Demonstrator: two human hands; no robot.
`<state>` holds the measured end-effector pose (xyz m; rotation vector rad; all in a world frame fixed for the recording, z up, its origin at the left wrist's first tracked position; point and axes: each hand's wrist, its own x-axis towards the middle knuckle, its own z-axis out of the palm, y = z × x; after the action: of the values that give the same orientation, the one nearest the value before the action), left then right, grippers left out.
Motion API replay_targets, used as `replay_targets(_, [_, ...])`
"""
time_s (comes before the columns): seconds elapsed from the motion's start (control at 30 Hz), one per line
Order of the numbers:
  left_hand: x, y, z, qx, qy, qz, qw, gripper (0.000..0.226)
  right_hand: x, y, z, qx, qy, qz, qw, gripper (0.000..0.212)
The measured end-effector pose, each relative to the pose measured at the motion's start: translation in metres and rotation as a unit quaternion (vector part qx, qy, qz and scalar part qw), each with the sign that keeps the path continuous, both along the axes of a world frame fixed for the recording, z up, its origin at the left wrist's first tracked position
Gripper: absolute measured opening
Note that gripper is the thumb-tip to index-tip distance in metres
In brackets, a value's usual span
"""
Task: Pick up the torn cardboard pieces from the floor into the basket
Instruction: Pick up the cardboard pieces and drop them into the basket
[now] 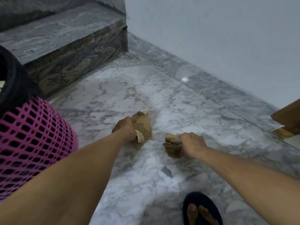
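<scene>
Left hand has its fingers clamped on flat torn brown cardboard pieces; right hand grips a crumpled brown cardboard wad, both low over the grey marble floor. Loose scraps could slip out swinging to the pink plastic lattice basket at nine o'clock.

A grey-veined white marble floor meets a pale, plain wall at far right, with a marble skirting along its base. Dark swirled stone steps rise at far left under dim, even light.
</scene>
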<state>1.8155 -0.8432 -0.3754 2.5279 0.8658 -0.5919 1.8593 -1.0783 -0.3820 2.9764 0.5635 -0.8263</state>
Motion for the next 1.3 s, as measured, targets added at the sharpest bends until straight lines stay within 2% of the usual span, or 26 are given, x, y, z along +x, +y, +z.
replay_targets(0.13, [-0.002, 0.0, -0.001, 0.001, 0.002, -0.001, 1.0, 0.044, -0.002, 0.002, -0.001, 0.002, 0.013, -0.019, 1.0, 0.029])
replay_targets(0.27, [-0.001, -0.001, -0.002, 0.006, 0.0, -0.003, 1.0, 0.042, -0.006, 0.003, -0.001, -0.018, -0.006, 0.028, 0.999, 0.018])
replay_targets(0.47, [-0.001, -0.003, -0.006, -0.007, -0.006, -0.001, 1.0, 0.04, -0.004, 0.002, 0.003, -0.027, 0.007, 0.063, 0.998, 0.026])
replay_targets(0.67, [0.003, 0.004, 0.012, -0.039, -0.023, -0.021, 0.999, 0.031, 0.03, 0.019, 0.052, 0.02, 0.085, -0.018, 0.996, 0.033])
replay_targets(0.83, [0.019, 0.023, 0.071, -0.062, -0.066, -0.026, 0.996, 0.032, 0.062, 0.047, 0.133, 0.101, 0.086, -0.047, 0.99, 0.049])
replay_targets(1.03, [0.03, 0.062, 0.17, -0.112, -0.148, -0.004, 0.983, 0.049, 0.083, 0.099, 0.223, 0.168, 0.043, -0.044, 0.984, 0.063])
replay_targets(1.3, [-0.004, 0.138, 0.291, -0.081, -0.205, 0.024, 0.975, 0.045, 0.076, 0.192, 0.341, 0.248, 0.058, -0.023, 0.967, 0.034])
